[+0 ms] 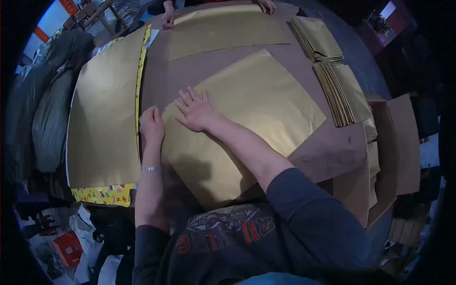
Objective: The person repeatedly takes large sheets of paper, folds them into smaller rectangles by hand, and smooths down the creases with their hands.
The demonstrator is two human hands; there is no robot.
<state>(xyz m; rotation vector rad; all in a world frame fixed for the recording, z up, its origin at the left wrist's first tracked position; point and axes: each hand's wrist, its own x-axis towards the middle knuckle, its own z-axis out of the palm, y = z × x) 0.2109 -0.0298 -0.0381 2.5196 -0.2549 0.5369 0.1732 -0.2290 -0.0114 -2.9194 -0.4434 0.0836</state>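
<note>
A large sheet of gold paper [256, 104] lies turned at an angle on the brown table, in front of me. My right hand [194, 110] rests flat on its left part, fingers spread and nothing held. Just beyond the sheet's left corner is my left hand [152, 124], curled into a fist; the inside of the fist is hidden. To the left of that fist lies a stack of large gold sheets [104, 109], with yellow patterned paper [104, 194] showing along its edges.
Across the table [327, 152], another person's hands [168, 18] touch a second gold sheet [228, 33]. Folded gold paper stacks [342, 92] line the right edge. An open cardboard box [401, 147] stands at the right, and dark green sacks [52, 114] at the left.
</note>
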